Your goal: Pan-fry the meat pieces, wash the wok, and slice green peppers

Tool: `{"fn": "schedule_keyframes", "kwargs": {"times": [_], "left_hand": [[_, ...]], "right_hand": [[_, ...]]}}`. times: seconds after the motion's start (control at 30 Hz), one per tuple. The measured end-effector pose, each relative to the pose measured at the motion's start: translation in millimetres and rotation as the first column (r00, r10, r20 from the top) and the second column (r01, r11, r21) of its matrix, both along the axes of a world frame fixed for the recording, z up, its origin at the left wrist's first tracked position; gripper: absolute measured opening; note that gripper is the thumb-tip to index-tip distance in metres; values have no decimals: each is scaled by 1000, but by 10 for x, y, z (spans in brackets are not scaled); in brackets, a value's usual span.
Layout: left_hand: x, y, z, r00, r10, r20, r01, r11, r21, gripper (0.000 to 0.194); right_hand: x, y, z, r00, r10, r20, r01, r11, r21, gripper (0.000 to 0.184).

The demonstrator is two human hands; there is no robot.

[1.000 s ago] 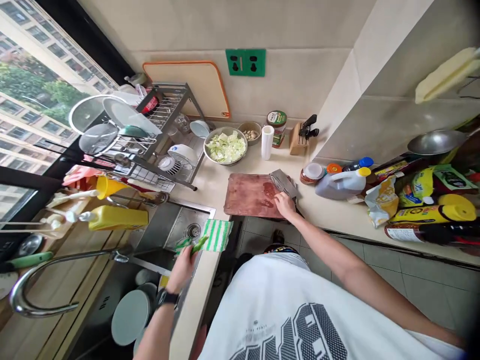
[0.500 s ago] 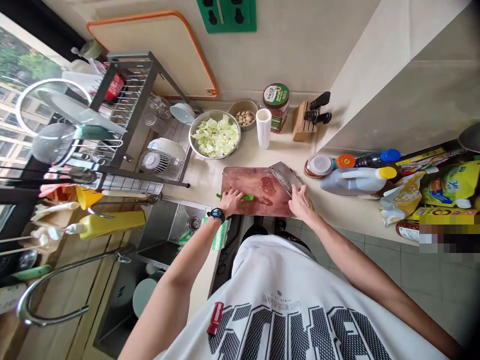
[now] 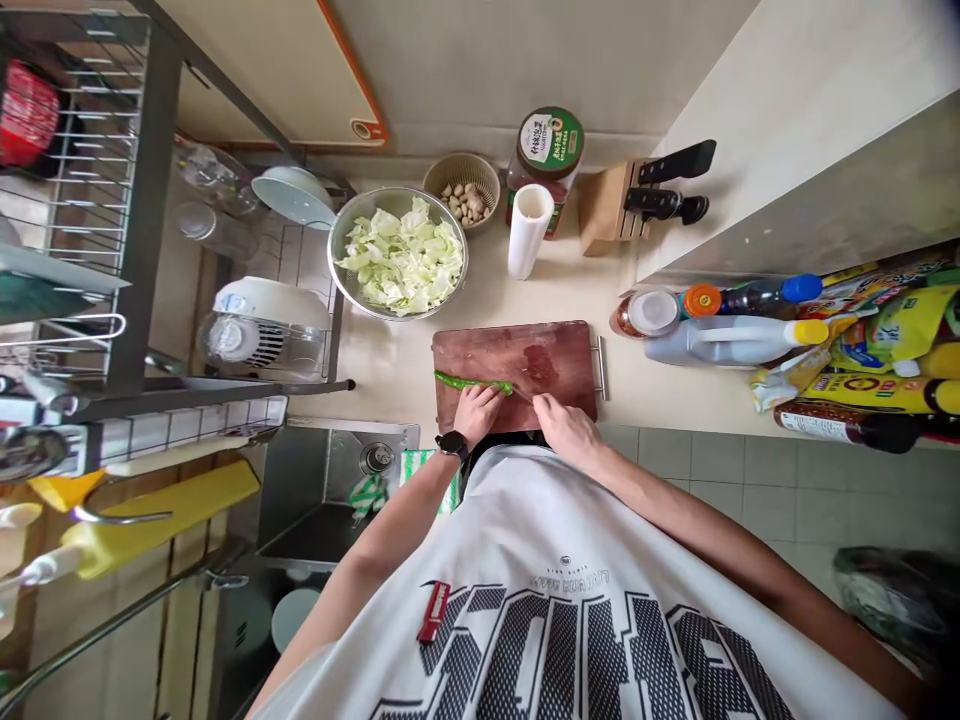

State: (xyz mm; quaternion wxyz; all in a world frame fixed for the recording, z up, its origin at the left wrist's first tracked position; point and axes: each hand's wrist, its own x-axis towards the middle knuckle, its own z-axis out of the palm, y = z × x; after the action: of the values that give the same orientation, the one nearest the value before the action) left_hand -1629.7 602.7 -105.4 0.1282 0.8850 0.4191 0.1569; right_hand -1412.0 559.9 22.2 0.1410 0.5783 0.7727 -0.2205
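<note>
A long green chili pepper [image 3: 457, 380] lies across the reddish-brown cutting board [image 3: 487, 345]. My left hand [image 3: 478, 412], a black watch on its wrist, is closed with its fingertips pressing the pepper near its right end. My right hand [image 3: 568, 430] is wrapped round a kitchen knife [image 3: 520, 392], now seen nearly edge-on, so only a thin line of blade shows. The blade's tip end is close to the pepper's right end; whether it touches cannot be made out. A wet patch marks the board's right half.
Behind the board stand a steel bowl of chopped cabbage [image 3: 367, 285], a basket of garlic [image 3: 487, 175], a white paper roll [image 3: 529, 235], a jar [image 3: 551, 140] and a knife block [image 3: 600, 210]. Bottles [image 3: 720, 342] line the right; a sink [image 3: 341, 450] and dish rack [image 3: 154, 200] are left.
My right hand has brought the knife left from the board's right edge and turned it edge-on, beside the pepper. My left hand has shifted, uncovering more of the pepper. The view has moved closer.
</note>
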Motion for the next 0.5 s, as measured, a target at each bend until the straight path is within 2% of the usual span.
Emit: {"fn": "schedule_keyframes", "kwargs": {"times": [0.17, 0.33, 0.5], "left_hand": [[-33, 40, -71, 999, -18, 44, 19, 1000, -25, 33], [-43, 17, -151, 997, -5, 80, 7, 1000, -23, 36], [-24, 14, -154, 996, 6, 90, -1, 999, -54, 36]], "right_hand": [[-221, 82, 37, 991, 127, 52, -128, 992, 5, 43], [-284, 92, -14, 988, 125, 91, -123, 992, -28, 43], [-285, 142, -141, 987, 131, 91, -124, 989, -81, 36]]}}
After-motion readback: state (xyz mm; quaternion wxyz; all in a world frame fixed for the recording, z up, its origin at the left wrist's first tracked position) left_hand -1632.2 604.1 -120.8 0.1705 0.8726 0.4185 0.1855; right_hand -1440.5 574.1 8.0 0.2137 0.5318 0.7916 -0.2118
